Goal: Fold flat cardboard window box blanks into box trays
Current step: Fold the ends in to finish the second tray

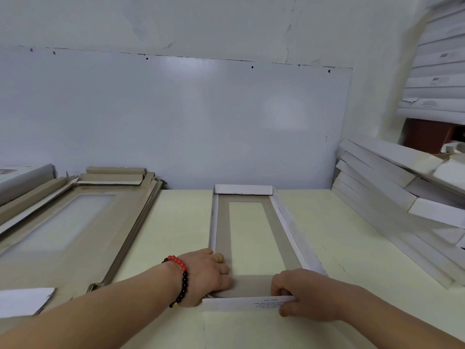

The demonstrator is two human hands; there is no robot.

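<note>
Box blank between both grips, left pressing, right pinching near flap.

One camera only, worn on the person's head. It looks forward and down, close over the table, facing the wall behind.
</note>
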